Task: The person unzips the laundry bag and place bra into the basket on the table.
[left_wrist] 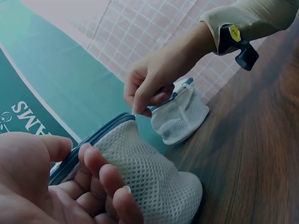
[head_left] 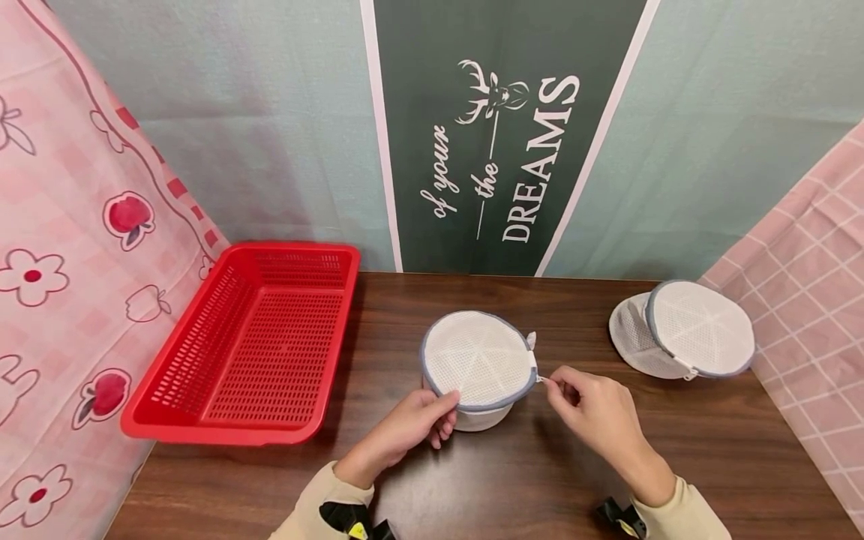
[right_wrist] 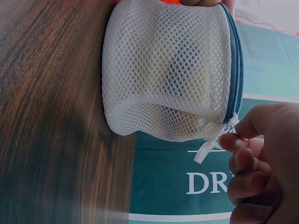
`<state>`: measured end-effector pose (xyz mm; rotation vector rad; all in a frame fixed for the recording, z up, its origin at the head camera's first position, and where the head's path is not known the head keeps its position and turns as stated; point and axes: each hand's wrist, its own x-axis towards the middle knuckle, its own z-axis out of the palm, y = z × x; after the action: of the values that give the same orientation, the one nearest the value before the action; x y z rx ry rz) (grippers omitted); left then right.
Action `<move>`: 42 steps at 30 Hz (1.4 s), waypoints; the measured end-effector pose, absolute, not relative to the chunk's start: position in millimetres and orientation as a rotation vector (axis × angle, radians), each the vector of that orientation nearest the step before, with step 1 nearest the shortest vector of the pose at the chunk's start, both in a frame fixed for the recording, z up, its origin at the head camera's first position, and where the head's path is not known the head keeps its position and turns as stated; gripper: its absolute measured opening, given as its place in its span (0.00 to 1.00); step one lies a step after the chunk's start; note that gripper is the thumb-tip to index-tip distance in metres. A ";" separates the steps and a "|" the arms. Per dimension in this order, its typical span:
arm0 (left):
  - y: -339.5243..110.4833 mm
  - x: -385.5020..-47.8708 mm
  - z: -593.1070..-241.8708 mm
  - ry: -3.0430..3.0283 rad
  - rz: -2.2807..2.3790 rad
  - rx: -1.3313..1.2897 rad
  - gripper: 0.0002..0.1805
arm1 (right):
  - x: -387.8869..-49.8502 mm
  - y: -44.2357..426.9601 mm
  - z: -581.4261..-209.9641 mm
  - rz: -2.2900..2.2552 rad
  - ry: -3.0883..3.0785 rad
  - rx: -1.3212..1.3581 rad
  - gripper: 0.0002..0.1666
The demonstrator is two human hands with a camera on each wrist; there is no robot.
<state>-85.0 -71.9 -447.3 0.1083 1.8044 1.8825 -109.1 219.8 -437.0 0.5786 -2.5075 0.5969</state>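
A round white mesh laundry bag (head_left: 478,358) with a blue-grey zipped rim stands on the brown table, its lid over the top. My left hand (head_left: 420,421) pinches the near-left rim between thumb and fingers. At the rim's right side, my right hand (head_left: 594,409) pinches the small white zipper pull (right_wrist: 233,120), close to a white tab (right_wrist: 203,152). Through the mesh in the right wrist view, something yellowish and dark shows faintly inside; its kind cannot be made out. A second mesh laundry bag (head_left: 703,327) leans with its lid tilted at the right.
A red perforated plastic basket (head_left: 307,435) stands on the left of the table (head_left: 486,487). Pink patterned cloth (head_left: 61,300) hangs at the left, pink checked cloth (head_left: 817,330) at the right. A green cloth with lettering (head_left: 290,135) hangs behind.
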 end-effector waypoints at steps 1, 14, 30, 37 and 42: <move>-73.3 -85.2 -447.2 1.806 1.874 0.114 0.21 | -109.0 219.9 -437.1 0.597 -2.509 0.578 0.14; -90.2 -92.1 -451.1 1.826 2.010 -0.041 0.26 | -110.0 220.7 -433.6 0.610 -2.505 0.579 0.12; -89.7 -104.9 -450.6 1.908 2.163 -0.155 0.18 | -115.2 201.7 -416.7 0.666 -2.396 0.699 0.15; -87.6 -104.8 -449.4 1.916 2.174 -0.132 0.16 | -116.3 179.3 -408.1 0.682 -2.399 0.809 0.14; -88.0 -105.2 -449.3 1.905 2.179 -0.113 0.15 | -117.1 160.9 -401.8 0.678 -2.407 0.887 0.14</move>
<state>-105.2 -88.0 -449.3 -0.1126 1.9053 2.1789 -117.1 160.9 -401.8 0.8866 -2.4071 0.6785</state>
